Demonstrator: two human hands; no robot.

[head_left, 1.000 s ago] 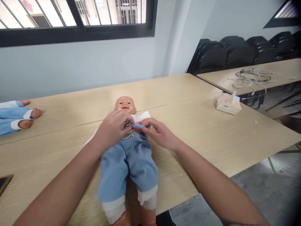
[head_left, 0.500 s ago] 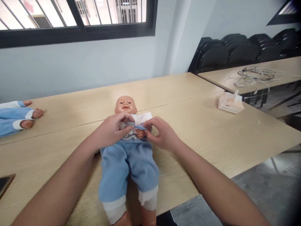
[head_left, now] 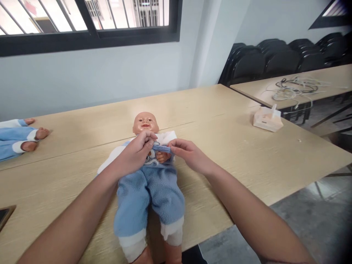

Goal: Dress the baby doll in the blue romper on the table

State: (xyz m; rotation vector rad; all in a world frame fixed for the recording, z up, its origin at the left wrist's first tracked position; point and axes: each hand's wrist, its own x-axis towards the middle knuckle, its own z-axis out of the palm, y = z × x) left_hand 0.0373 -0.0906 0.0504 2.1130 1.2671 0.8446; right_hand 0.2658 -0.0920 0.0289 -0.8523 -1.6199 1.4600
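A baby doll point(head_left: 150, 190) in a blue and white fleece outfit lies face up on the table, its head pointing away from me. Over its chest, my left hand point(head_left: 140, 147) pinches near the left end of a blue cloth band point(head_left: 162, 149); its fingertips partly hide that end. The thumb and fingers of my right hand point(head_left: 187, 153) grip the other end, so the band is stretched between both hands. Just below it shows the doll's small hand point(head_left: 162, 157). I cannot tell whether the band is part of the outfit's sleeve.
At the left edge lie the legs of other dolls point(head_left: 27, 139) in similar clothes. A tissue box point(head_left: 267, 119) stands on the right of the table point(head_left: 220, 146). Tangled cables point(head_left: 297, 88) lie on a farther table, and stacked black chairs point(head_left: 280, 58) stand behind. A dark brown-edged object point(head_left: 7, 214) is at lower left.
My left thumb has moved up against the fingers. The blue band looks wider and flatter between my hands, and the doll's small hand shows more fully. The view has shifted slightly.
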